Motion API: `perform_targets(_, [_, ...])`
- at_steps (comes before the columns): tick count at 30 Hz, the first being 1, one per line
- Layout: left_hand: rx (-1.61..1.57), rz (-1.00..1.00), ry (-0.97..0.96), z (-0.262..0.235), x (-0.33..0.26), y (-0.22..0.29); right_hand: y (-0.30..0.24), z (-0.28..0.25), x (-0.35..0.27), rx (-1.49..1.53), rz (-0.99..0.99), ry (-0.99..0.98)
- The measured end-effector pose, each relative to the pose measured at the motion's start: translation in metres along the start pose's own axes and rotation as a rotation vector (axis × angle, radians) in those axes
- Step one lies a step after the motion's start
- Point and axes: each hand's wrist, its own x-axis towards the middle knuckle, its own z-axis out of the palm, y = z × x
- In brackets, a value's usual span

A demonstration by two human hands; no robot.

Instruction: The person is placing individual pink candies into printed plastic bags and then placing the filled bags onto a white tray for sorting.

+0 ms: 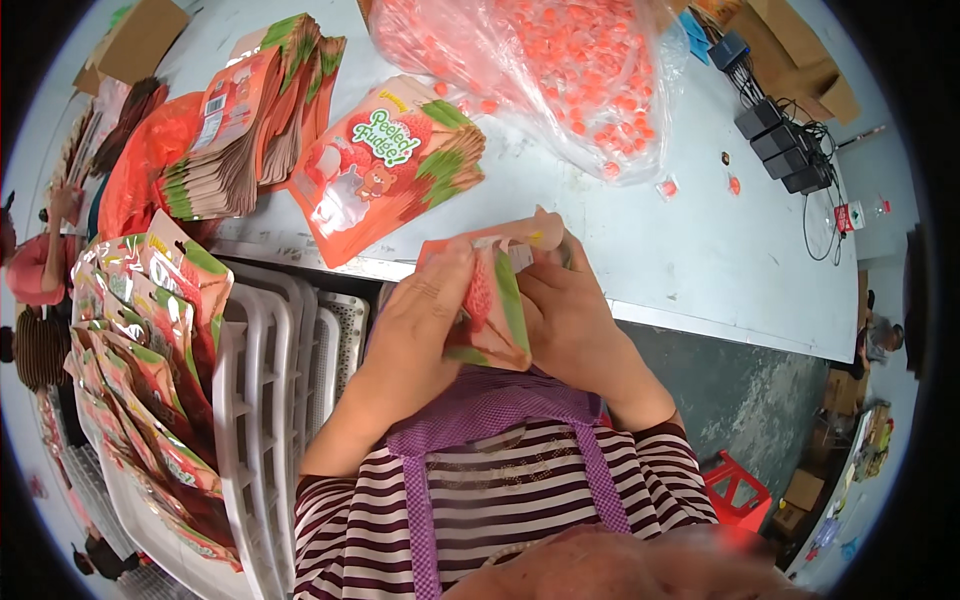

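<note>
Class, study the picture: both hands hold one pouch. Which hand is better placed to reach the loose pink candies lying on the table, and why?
Probably the right hand: the loose candies lie on its side of the table. The left hand grips the pouch on the far side.

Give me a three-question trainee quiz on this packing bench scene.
1. True or false: both hands grip one pouch.
2. Where do the loose orange candies mostly sit? A) in the clear plastic bag on the table B) in the white trays C) on the floor
3. Fill in: the left hand and right hand hold the pouch above the table's ____.

Key: 1 true; 2 A; 3 edge.
</note>
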Motion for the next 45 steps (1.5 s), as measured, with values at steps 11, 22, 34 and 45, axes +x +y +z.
perform_targets(11, [-0.416, -0.043, 0.164, -0.019, -0.021, -0.019, 0.023, 0.004, 0.000, 1.172, 0.374, 0.196])
perform_targets(22, [-0.440, 0.025, 0.472, -0.016, -0.020, -0.012, 0.012, 0.014, -0.002, 0.836, 0.390, 0.332])
perform_targets(34, [-1.000, -0.355, 0.400, -0.013, -0.020, -0.009, 0.005, 0.026, 0.000, 0.810, 0.487, 0.463])
perform_targets(45, [-0.573, -0.088, 0.394, -0.017, -0.016, -0.018, 0.001, 0.012, 0.015, 1.222, 0.566, 0.164])
